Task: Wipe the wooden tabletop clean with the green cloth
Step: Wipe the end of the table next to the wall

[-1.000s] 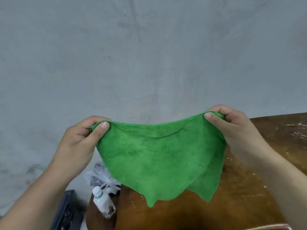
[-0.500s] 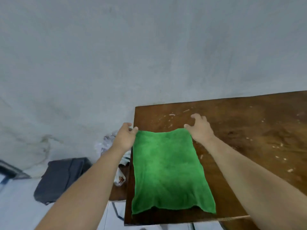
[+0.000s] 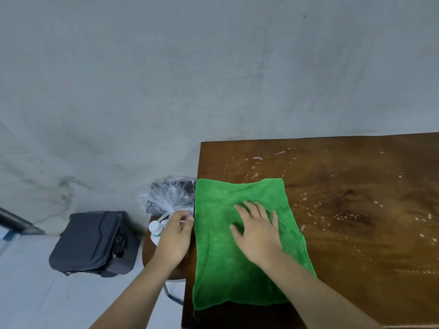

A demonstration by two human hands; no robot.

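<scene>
The green cloth (image 3: pixel 223 262) lies spread flat along the left end of the dark wooden tabletop (image 3: pixel 356 222). My right hand (image 3: pixel 257 231) rests palm down on the middle of the cloth with its fingers spread. My left hand (image 3: pixel 174 238) hovers just off the table's left edge, beside the cloth, its fingers loosely curled and holding nothing. White crumbs and smears (image 3: pixel 342 216) dot the wood to the right of and beyond the cloth.
Left of the table stands a small round stool (image 3: pixel 148 252) carrying a white bottle (image 3: pixel 155 230) and a crumpled clear plastic bag (image 3: pixel 166 195). A black bag (image 3: pixel 95 243) sits on the pale floor by the grey wall.
The cloth went from held up in the air to laid flat on the table. Both hands let go of its far corners; my right hand moved onto its middle, my left drew back.
</scene>
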